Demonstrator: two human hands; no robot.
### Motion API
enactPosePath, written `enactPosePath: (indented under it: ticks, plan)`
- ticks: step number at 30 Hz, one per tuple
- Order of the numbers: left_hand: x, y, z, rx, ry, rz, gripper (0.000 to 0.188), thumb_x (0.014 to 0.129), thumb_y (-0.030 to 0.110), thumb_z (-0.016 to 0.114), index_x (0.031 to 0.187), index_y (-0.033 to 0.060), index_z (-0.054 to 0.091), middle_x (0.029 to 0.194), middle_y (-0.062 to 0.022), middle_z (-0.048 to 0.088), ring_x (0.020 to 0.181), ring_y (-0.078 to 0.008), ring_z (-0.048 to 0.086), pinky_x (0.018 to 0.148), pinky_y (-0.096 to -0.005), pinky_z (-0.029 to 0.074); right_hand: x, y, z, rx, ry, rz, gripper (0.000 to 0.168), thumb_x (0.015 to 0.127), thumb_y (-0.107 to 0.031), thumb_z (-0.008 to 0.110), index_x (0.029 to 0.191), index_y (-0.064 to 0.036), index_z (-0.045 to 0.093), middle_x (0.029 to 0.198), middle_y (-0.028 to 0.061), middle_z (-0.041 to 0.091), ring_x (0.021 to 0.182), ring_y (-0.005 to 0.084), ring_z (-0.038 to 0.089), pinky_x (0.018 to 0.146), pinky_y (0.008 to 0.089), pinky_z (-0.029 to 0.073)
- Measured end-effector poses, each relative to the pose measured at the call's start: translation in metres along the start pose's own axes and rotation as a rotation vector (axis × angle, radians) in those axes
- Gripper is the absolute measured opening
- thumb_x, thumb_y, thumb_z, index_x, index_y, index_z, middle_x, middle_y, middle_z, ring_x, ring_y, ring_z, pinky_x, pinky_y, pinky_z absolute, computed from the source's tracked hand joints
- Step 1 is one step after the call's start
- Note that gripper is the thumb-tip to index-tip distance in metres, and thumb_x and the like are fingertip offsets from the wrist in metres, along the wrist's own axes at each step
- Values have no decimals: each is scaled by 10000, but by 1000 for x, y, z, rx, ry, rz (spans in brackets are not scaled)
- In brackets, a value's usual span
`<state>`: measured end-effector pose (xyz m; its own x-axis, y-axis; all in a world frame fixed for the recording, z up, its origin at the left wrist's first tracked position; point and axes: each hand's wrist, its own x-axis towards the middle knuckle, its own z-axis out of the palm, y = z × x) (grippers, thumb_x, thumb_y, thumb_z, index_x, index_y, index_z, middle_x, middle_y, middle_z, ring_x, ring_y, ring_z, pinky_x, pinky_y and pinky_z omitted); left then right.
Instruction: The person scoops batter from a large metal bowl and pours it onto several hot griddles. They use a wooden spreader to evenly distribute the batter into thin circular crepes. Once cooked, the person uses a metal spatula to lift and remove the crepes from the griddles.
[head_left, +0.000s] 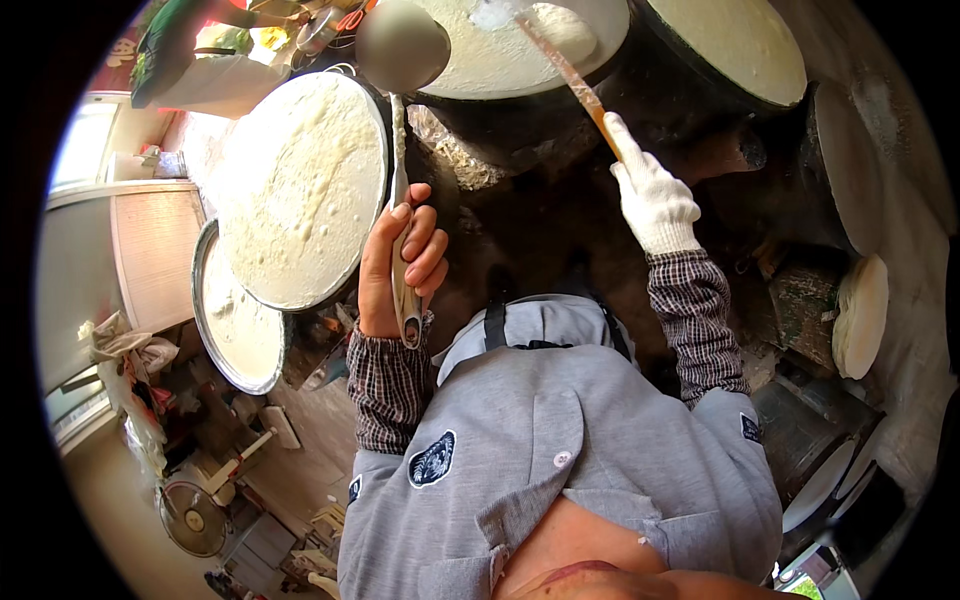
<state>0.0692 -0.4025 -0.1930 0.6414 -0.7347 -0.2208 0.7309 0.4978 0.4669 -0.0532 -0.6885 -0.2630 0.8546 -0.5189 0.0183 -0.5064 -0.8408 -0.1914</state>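
My bare left hand (405, 259) grips the handle of a metal ladle (399, 154). Its round head is blurred and overlaps the edge of a large round griddle. A knitted white glove covers my right hand (654, 191), which holds a flat wooden strip (574, 82), its far end wet and whitish. That end reaches over the griddle, beside a smooth mound of pale batter or dough (559, 34). A thin pale layer (480, 71) coats the griddle. Left of the ladle stands a big round tub of bubbly pale batter (304, 187).
A second batter basin (240, 337) sits partly under the tub. More round griddles (735, 45) (847, 165) curve around my right side. A pale round disc (860, 315) stands lower right. A person in green (180, 45) is at upper left. A fan (193, 519) stands behind, lower left.
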Motion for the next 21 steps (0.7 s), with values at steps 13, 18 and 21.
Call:
enactPosePath:
  ticks: [13,18,21]
  plan:
    - [24,-65,39,-73,119,82,314,1091,184,431,1304,-32,512,713,5,397,499,-75,377,378,-218,361,59,93,-20,192,-166,16,631,1018,-261,571,1571,-446,329,1258,96,698,1038,320,711,894,463,555]
    - [24,-81,49,-85,139,128,310,1091,180,428,1300,-32,515,713,2,401,495,-75,377,376,-222,362,65,99,-28,336,-136,-71,613,1009,-233,575,1561,-418,381,1071,71,744,678,191,705,763,381,566]
    - [26,-87,55,-90,140,136,312,1092,180,426,1302,-33,516,713,-1,404,495,-75,379,376,-224,363,31,109,-15,145,-174,-139,672,988,-268,642,1564,-457,353,1133,83,725,831,293,731,770,428,573]
